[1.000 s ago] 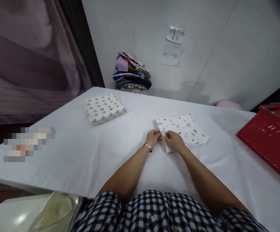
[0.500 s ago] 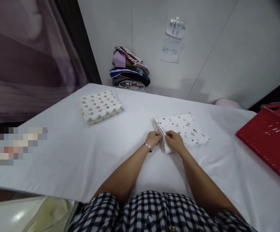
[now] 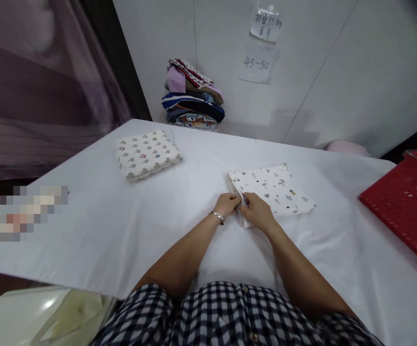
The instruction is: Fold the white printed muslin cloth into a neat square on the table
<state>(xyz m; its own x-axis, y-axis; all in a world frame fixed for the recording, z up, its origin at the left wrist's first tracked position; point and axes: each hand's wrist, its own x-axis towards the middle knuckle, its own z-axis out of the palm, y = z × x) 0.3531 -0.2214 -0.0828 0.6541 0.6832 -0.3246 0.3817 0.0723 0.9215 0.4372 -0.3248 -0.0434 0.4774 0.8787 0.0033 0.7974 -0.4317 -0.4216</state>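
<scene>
A folded white cloth with small grey and tan prints (image 3: 276, 187) lies flat, right of the middle of the table. My left hand (image 3: 227, 205), with a bracelet at the wrist, pinches the layered left edge of this cloth. Close beside it, my right hand (image 3: 257, 210) grips the same edge with the fingers curled, covering part of the near left corner. The fingertips of both hands almost meet. Farther left rests another folded cloth (image 3: 149, 156), white with grey tree-like prints and a few coloured ones, apart from both hands.
The white-covered table (image 3: 172, 221) reaches the wall. A pile of folded fabrics (image 3: 194, 96) stands against the wall at the far edge. On the right is a red plastic basket (image 3: 403, 202); a pale container (image 3: 24, 317) sits low at the left. A blurred-out item lies on the left side.
My right hand has shifted slightly left along the cloth's edge, closer to my left hand, and the gap between the layers looks narrower. The whole view has tilted a little.
</scene>
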